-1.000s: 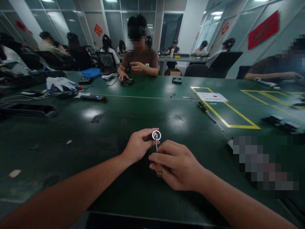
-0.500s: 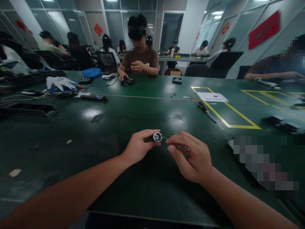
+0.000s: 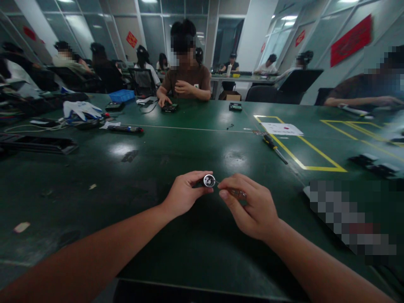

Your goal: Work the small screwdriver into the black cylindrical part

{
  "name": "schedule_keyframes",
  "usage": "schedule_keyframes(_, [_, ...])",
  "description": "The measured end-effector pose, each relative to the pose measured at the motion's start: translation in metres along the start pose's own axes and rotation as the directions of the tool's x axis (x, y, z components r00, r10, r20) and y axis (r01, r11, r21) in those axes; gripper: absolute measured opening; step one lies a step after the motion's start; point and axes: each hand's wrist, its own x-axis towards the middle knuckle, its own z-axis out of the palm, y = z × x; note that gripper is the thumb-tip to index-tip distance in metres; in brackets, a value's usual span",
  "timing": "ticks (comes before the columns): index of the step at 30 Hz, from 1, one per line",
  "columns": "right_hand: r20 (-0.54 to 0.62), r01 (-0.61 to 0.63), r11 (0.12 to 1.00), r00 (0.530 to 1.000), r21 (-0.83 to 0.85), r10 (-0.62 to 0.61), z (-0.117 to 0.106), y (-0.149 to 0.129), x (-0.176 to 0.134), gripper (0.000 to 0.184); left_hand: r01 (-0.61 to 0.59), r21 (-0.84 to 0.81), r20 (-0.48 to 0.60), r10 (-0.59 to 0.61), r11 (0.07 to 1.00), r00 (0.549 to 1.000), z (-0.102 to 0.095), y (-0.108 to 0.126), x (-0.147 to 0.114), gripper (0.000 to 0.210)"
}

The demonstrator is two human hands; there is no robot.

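Note:
My left hand (image 3: 183,192) grips a dark cylindrical part (image 3: 208,181) between thumb and fingers. Its round open end, with a bright metal rim and dark and light details inside, faces me. Closed around the clear, brownish handle of a small screwdriver (image 3: 237,193), my right hand (image 3: 252,206) is just to the right of the cylinder. The screwdriver's thin shaft points left at the rim; whether its tip is inside I cannot tell. Both hands are above the near part of the green table (image 3: 151,261).
A black and yellow screwdriver (image 3: 275,149) lies beyond my right hand, by yellow tape and a white paper sheet (image 3: 282,128). White gloves (image 3: 81,110), a pen-like tool (image 3: 125,129) and a blue basket (image 3: 121,96) are at the left. A person (image 3: 186,80) works across the table.
My right hand has shifted slightly left, bringing the screwdriver's shaft closer to the cylinder's open end. The left hand holds the cylinder almost unmoved.

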Motion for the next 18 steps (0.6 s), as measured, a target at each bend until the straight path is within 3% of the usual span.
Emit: schedule_keyframes(18, [-0.012,-0.053,0.998,0.999,0.028,0.053,-0.0033,-0.0032,-0.0033,0.007,0.000,0.030,0.009,-0.001,1.000,1.000,-0.0009,-0.0033,0.0004,0.043])
